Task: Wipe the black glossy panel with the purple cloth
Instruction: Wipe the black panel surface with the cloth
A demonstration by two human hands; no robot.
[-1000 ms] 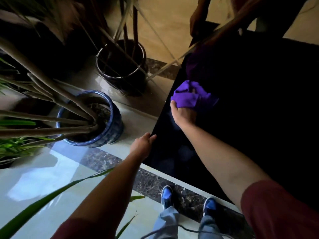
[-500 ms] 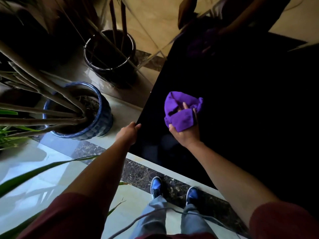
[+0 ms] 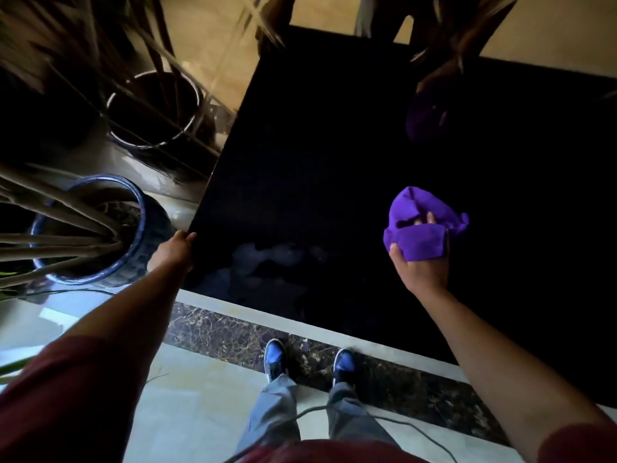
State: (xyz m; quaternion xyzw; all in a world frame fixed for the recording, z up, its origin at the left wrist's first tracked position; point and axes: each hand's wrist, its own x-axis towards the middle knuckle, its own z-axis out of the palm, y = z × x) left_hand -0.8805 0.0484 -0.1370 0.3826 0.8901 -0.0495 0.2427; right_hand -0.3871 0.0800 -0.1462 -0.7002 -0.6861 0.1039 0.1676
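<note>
The left hand (image 3: 175,250) curls its fingers over the left edge of the black glossy panel (image 3: 317,168), likely to steady it against the wiping pressure. The right hand (image 3: 422,267) clutches the bunched purple cloth (image 3: 422,225) against the panel's middle right, wadded so the fingers can press a thick pad onto the surface.

the black glossy panel (image 3: 317,182) gives wide bare room across its middle and far part, nothing resting there. at its left edge the left hand (image 3: 175,250) grips the border, and just left of that edge a blue pot (image 3: 140,242) with slanting stalks crowds the way. farther along the same side stands a dark pot (image 3: 153,108). over the panel's right part the right hand (image 3: 422,265) holds the bunched purple cloth (image 3: 422,225).
</note>
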